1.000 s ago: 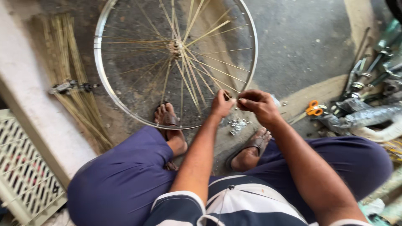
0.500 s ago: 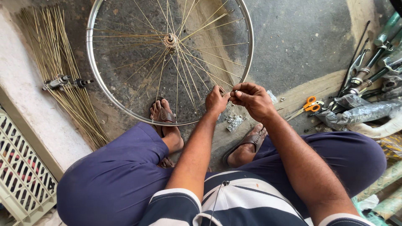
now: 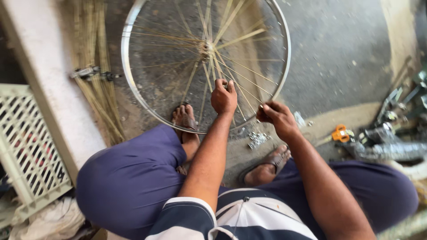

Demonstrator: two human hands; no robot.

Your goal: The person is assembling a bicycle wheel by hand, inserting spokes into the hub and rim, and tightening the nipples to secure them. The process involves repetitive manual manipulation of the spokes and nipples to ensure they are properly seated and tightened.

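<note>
Nearest the camera are the person's striped shirt (image 3: 231,220) and bent knees in blue trousers (image 3: 129,178), with both sandalled feet planted on the concrete floor (image 3: 338,49). Between the feet lies a small heap of metal nipples (image 3: 257,138). Just above it the right hand (image 3: 276,117) is closed to a pinch at the rim, thumb and fingertips pressed together; what they hold is too small to tell. The left hand (image 3: 223,97) is curled shut around a spoke inside the wheel (image 3: 133,95), which stands tilted on the floor against the left foot. Many spokes already fan out from the hub (image 3: 205,46) to the rim, though several look loose and unevenly spaced, so the lacing seems partly done, with fastening and tightening left. Compared with half a second ago, the hands have parted: then they met together at the rim, now the left has gone up to a spoke. Farther off lie a bundle of spare spokes (image 3: 95,58), orange-handled pliers (image 3: 340,133) and a white crate (image 3: 26,151).
</note>
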